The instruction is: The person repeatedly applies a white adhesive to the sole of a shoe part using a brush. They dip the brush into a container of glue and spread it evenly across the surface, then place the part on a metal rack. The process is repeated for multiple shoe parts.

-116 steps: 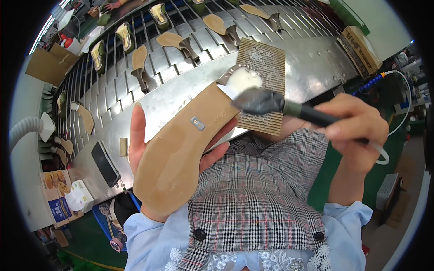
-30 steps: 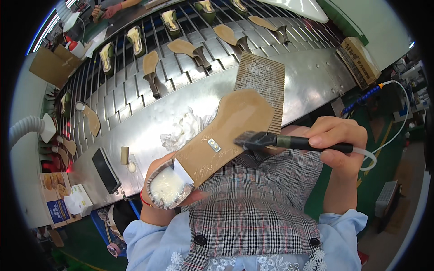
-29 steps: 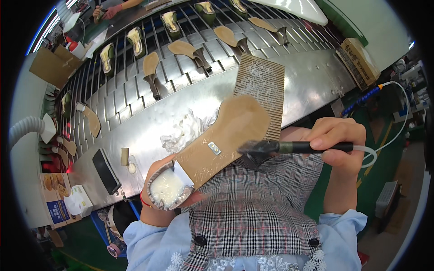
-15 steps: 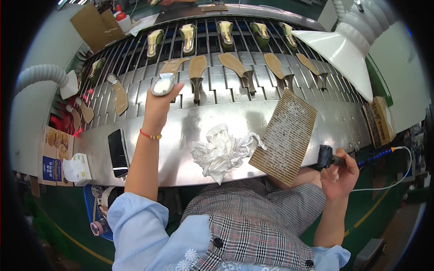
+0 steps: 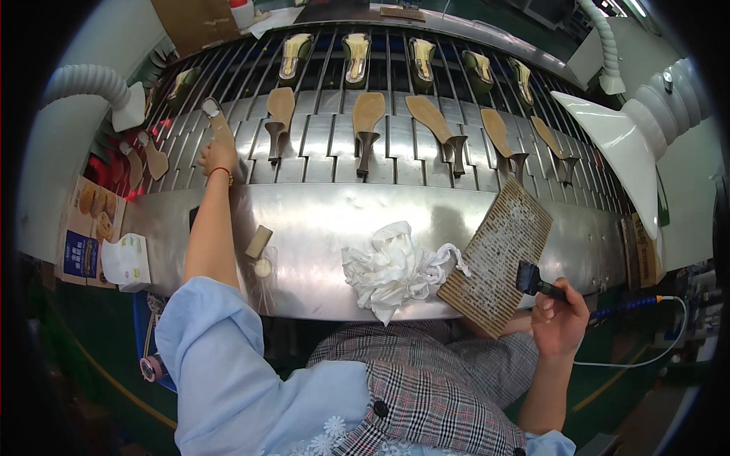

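Far left: a pale ribbed hose (image 5: 87,80) above a stack of printed boxes (image 5: 84,228) and a white packet (image 5: 128,261). Left hand (image 5: 217,158) stretched out over the slatted metal conveyor (image 5: 319,144), fingers closed on a tan shoe sole (image 5: 220,133) lying on the slats, heel end away from the body. Just left of that, two smaller tan pieces (image 5: 156,161) on the slats. On the smooth steel ledge (image 5: 319,220) near the forearm, a small tan block (image 5: 258,242) and a round pale lump (image 5: 263,267) just below it. Along the conveyor's near row, five more heeled soles (image 5: 366,121) lying sole-up in a line; behind them, a far row of six shoes (image 5: 356,55) with pale insides, the outermost partly hidden by the picture's curve. Centre of the ledge: one crumpled white cloth (image 5: 391,266), touching the corner of a cardboard sheet (image 5: 498,254) smeared with white, leaning over the ledge's near edge. Right hand (image 5: 561,319) low and well apart from the left, wrapped around the handle of a black brush (image 5: 531,280), bristle end just beside the cardboard's right edge. Further right, a white funnel-shaped hood (image 5: 616,144) over the conveyor's end, and a blue-and-orange cable (image 5: 639,304) trailing off. Nothing between the left hand and its sole; the cloth and cardboard lying between the two hands.
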A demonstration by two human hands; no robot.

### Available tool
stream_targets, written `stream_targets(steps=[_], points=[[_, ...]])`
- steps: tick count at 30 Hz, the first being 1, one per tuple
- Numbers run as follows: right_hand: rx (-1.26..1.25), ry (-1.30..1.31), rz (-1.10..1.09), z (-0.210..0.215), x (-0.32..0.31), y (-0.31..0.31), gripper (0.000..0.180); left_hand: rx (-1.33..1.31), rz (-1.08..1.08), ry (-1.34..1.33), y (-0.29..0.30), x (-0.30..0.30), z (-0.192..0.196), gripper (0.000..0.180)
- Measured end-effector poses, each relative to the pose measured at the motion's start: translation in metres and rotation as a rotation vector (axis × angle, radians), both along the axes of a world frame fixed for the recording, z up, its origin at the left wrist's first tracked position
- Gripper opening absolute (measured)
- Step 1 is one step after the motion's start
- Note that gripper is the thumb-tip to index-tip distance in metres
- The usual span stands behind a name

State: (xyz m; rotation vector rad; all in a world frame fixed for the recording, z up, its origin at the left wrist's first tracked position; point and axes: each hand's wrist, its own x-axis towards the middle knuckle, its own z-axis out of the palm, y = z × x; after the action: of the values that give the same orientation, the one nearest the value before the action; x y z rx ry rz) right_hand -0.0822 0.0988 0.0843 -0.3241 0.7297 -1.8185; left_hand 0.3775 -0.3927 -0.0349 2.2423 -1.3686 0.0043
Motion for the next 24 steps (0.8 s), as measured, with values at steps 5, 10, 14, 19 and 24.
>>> stream_targets(steps=[5,10,14,19,24], points=[[0.017,0.005,-0.016,-0.002,0.002,-0.001,0.025,0.184,0.010,0.231,-0.039,0.067,-0.028,0.051],[0.006,0.061,-0.066,0.002,0.009,-0.003,0.032,-0.014,-0.513,1.856,-0.048,0.062,0.013,0.019],[-0.043,0.201,-0.122,0.011,0.022,0.004,0.035,-0.145,-0.934,2.580,0.074,-0.012,0.111,0.015],[-0.183,0.231,-0.060,0.010,0.031,0.011,0.030,0.033,-1.125,2.306,0.247,-0.088,0.148,0.069],[-0.120,0.079,0.017,0.008,0.050,0.007,0.026,0.534,-0.947,2.686,0.296,-0.157,0.085,0.060]])
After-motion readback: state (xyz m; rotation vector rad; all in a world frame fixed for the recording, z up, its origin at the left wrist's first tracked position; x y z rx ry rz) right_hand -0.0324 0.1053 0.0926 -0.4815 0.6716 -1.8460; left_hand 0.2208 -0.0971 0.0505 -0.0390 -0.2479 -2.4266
